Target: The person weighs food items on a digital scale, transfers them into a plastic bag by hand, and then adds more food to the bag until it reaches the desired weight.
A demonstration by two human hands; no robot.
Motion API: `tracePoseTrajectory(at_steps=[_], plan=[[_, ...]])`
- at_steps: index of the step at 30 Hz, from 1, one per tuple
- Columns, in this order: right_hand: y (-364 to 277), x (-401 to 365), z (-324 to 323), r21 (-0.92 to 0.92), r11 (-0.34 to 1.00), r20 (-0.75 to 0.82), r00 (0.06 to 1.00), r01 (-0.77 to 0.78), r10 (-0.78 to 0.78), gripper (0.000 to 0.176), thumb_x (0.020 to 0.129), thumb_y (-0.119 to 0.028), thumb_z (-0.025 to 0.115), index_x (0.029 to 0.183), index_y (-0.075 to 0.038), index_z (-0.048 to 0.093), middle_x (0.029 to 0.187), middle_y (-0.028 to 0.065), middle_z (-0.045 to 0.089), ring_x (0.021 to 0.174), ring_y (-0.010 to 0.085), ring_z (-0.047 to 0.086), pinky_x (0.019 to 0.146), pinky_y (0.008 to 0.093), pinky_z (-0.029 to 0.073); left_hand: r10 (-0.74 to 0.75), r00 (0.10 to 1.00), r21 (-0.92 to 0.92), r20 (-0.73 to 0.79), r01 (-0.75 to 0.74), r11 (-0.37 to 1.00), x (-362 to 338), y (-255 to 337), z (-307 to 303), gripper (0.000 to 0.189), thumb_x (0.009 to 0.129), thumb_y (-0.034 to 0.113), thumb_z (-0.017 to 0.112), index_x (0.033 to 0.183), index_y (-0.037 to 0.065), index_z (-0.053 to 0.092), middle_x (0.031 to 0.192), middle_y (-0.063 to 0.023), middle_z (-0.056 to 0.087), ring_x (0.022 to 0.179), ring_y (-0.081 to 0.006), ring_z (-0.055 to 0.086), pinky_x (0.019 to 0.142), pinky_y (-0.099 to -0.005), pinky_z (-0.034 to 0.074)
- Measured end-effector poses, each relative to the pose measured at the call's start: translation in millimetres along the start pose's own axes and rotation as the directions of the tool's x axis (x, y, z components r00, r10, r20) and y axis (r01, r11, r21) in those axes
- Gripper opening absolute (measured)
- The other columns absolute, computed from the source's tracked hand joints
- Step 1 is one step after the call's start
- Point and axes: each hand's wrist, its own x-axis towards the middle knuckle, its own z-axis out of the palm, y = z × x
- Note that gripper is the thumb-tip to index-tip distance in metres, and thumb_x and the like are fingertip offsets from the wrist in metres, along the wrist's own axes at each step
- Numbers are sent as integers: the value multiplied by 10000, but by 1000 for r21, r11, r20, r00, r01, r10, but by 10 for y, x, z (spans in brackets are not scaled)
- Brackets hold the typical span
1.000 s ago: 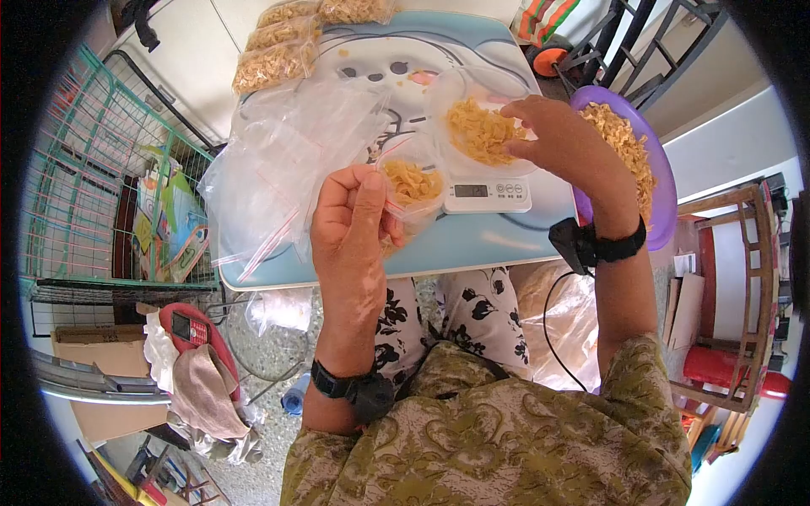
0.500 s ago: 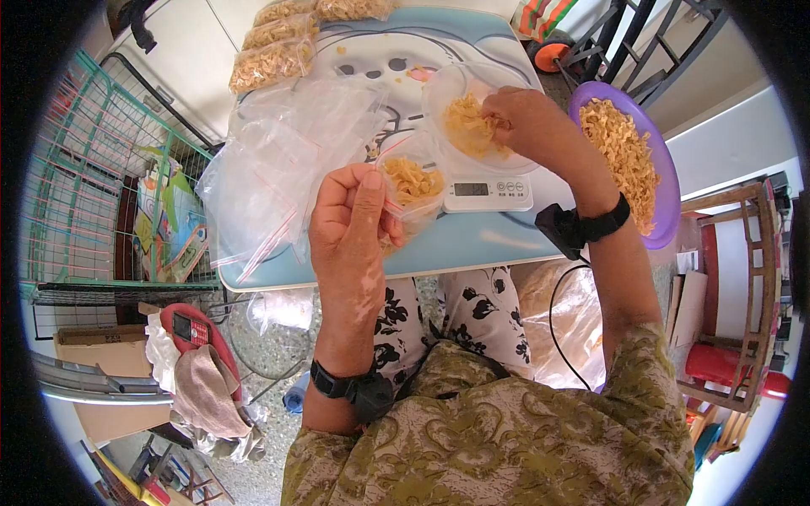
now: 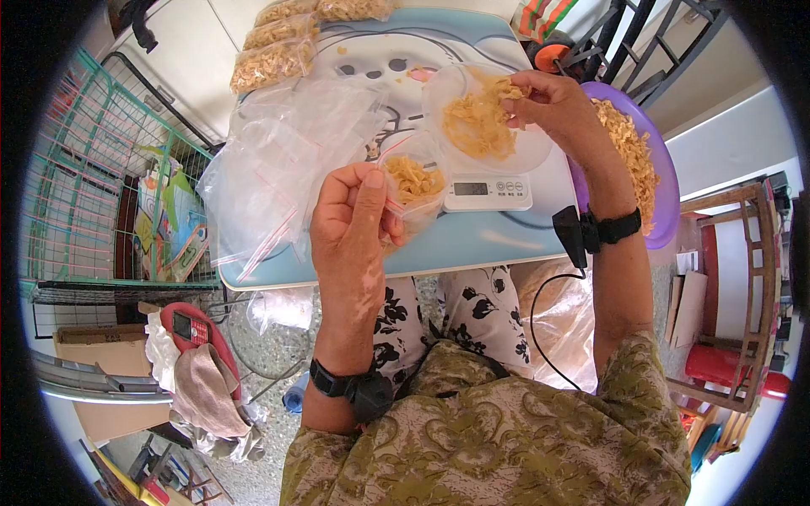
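Observation:
My left hand (image 3: pixel 354 223) pinches the rim of a clear zip bag (image 3: pixel 413 218), holding its mouth apart; yellow dried flakes (image 3: pixel 414 180) show inside. My right hand (image 3: pixel 548 105) has its fingers closed on a pinch of dried flakes (image 3: pixel 504 89) over a translucent bowl (image 3: pixel 529 153). More flakes (image 3: pixel 477 126) lie in the bowl, which rests on a white digital scale (image 3: pixel 515 196). The scale's digits are too blurred to read. To the left of the bag, several unfilled clear bags (image 3: pixel 291 143) lie spread on the table.
The low table (image 3: pixel 498 244) has a blue and white cartoon top. Several filled bags (image 3: pixel 274 63) stand at its back left. A purple basin (image 3: pixel 668 181) heaped with flakes is on the right, a green wire cage (image 3: pixel 93 185) on the left.
My right hand has risen out of the bowl, up and to the right, with flakes between its fingers. My left hand and the zip bag have stayed in place.

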Motion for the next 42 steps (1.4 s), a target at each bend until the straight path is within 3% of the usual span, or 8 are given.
tracePoseTrajectory(at_steps=[13, 20, 23, 25, 26, 28, 34, 42], plan=[[-29, -16, -45, 413, 907, 0, 996, -83, 91, 336, 908, -83, 639, 1222, 19, 578, 1097, 70, 650, 924, 137, 651, 842, 267, 554, -12, 1000, -2, 23, 12, 1000, 25, -15, 10, 155, 962, 207, 591, 1019, 64, 575, 748, 9, 533, 585, -69, 501, 507, -217, 425], [-58, -24, -37, 504, 863, -5, 999, -33, 41, 327, 900, -132, 658, 1169, 47, 607, 1058, 68, 666, 939, 146, 658, 843, 255, 554, -20, 1000, -7, 12, 20, 1000, 20, -15, 33, 152, 960, 203, 592, 1020, 65, 575, 743, 10, 532, 574, -70, 501, 500, -220, 424], [-27, 40, -66, 285, 950, 92, 990, -131, 109, 348, 893, -82, 647, 1201, 61, 569, 1085, 100, 650, 898, 135, 645, 817, 266, 550, -25, 1000, -4, 12, 25, 1000, 25, -22, 38, 151, 961, 204, 591, 1020, 66, 576, 740, 10, 531, 573, -70, 501, 502, -222, 426], [17, 92, -37, -306, 948, 134, 982, -87, 133, 411, 845, -99, 661, 1225, 27, 569, 1065, 104, 661, 880, 160, 635, 799, 281, 533, -31, 1000, 0, 7, 31, 1000, 23, -32, 39, 150, 961, 204, 590, 1018, 66, 577, 741, 11, 531, 572, -70, 501, 501, -221, 428], [49, 80, -16, -306, 948, 133, 982, -87, 133, 411, 845, -99, 661, 1225, 27, 569, 1065, 104, 661, 880, 160, 635, 799, 281, 533, -35, 999, 4, 0, 35, 999, 24, -36, 40, 150, 961, 205, 590, 1016, 67, 578, 741, 11, 531, 571, -70, 501, 501, -221, 430], [81, 31, 62, -557, 816, 111, 988, 151, -107, 455, 799, -114, 661, 1240, -40, 577, 1071, 113, 655, 892, 204, 625, 806, 314, 518, -28, 1000, 2, 3, 28, 1000, 18, -31, 22, 150, 960, 206, 591, 1014, 67, 578, 743, 11, 532, 571, -69, 502, 499, -219, 431], [19, -73, 41, -590, 744, 214, 949, 315, -232, 518, 789, -138, 666, 1288, -81, 538, 1202, 142, 587, 978, 253, 611, 842, 351, 503, -32, 999, 18, -10, 33, 999, 16, -19, 11, 152, 956, 209, 598, 1008, 67, 580, 746, 12, 539, 571, -67, 504, 493, -213, 430], [-197, -197, 271, -713, 652, 211, 966, 257, -151, 567, 748, -218, 728, 1249, -37, 534, 1114, 171, 591, 991, 342, 598, 844, 385, 493, -37, 999, -7, -1, 37, 999, -44, -30, -18, 144, 958, 201, 594, 1007, 66, 579, 746, 13, 538, 578, -68, 504, 498, -212, 427]])
